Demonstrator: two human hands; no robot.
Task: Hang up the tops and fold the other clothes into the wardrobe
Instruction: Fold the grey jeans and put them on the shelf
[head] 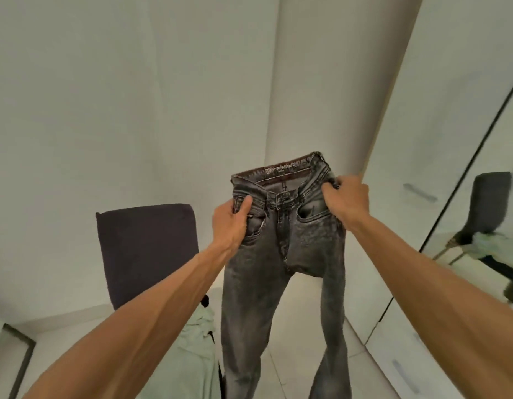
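Grey jeans (284,254) unfolded, left hand (230,223) and right hand (345,198) fingers clenched on waistband; pale green garment (192,349) waits on chair (146,249).

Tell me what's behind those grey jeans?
Behind the faded grey denim jeans: a white wall, pale floor tiles between the legs, part of a pale green garment. Anything directly behind the fabric is covered.

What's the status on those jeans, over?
Left hand, right hand gripping the waistband at either side. Grey jeans held up, unfolded, legs hanging. Dark chair, pale green garment lower left, behind.
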